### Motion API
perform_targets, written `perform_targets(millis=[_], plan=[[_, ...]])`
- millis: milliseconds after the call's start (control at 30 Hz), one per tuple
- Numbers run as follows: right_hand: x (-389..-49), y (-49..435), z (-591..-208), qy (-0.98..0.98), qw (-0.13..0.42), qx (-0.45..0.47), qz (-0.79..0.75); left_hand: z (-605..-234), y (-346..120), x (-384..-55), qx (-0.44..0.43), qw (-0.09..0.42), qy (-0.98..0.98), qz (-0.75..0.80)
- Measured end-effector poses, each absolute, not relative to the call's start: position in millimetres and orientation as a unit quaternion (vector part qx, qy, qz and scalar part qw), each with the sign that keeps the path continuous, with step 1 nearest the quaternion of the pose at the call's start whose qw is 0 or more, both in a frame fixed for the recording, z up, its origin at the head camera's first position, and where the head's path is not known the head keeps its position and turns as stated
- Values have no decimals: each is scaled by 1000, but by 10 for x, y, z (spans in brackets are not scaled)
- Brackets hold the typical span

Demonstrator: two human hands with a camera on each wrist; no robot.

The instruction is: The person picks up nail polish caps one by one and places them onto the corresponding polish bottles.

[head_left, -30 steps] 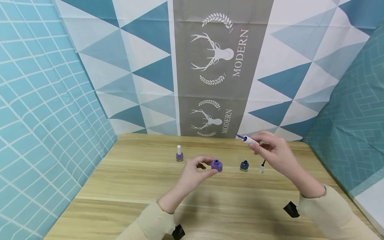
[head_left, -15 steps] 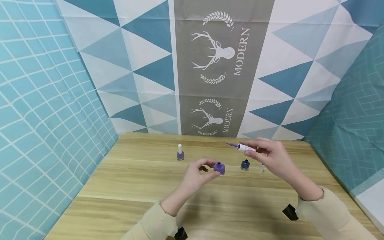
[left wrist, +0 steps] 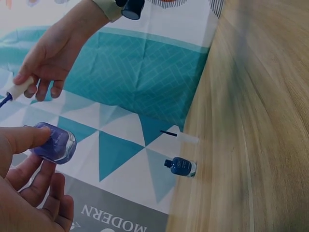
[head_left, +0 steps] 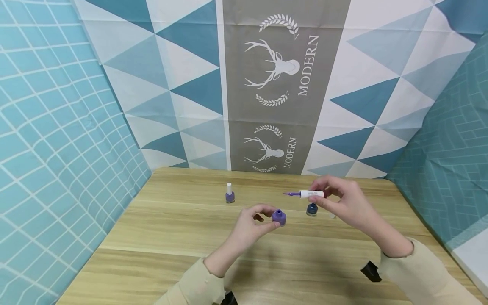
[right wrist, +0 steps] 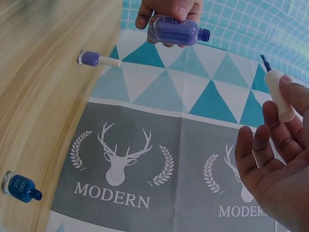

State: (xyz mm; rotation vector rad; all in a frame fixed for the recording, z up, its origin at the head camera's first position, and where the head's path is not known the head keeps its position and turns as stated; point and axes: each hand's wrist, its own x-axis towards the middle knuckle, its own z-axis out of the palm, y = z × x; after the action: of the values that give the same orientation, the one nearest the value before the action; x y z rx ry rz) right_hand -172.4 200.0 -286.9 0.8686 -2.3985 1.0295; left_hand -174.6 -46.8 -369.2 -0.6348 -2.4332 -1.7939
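Between thumb and fingers, my left hand (head_left: 253, 222) grips an uncapped purple nail polish bottle (head_left: 279, 217), neck upward, above the table. My right hand (head_left: 341, 197) pinches a white nail polish cap (head_left: 312, 194) with its purple-coated brush (head_left: 291, 194) pointing left, above and to the right of that bottle. Brush and bottle neck are apart. In the right wrist view the cap (right wrist: 279, 96) lies between thumb and fingertips. An open dark blue polish bottle (head_left: 311, 209) stands on the table behind the right hand's cap.
The wooden table (head_left: 171, 233) has a capped purple polish bottle (head_left: 229, 194) at its back left. A second white cap with a dark brush (left wrist: 186, 137) stands beside the blue bottle, mostly hidden by my right hand in the head view. Patterned cloths (head_left: 190, 84) rise behind the table.
My right hand has lowered the cap and swung its brush from pointing up-left to nearly level. My left hand has shifted slightly right and down with the purple bottle.
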Motion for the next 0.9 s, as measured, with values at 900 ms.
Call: perform_targets(millis=[900], plan=[[-1689,1992,-2834,-848,187,375,325,-3665,-422,-1677,-226,10,-771,-595]])
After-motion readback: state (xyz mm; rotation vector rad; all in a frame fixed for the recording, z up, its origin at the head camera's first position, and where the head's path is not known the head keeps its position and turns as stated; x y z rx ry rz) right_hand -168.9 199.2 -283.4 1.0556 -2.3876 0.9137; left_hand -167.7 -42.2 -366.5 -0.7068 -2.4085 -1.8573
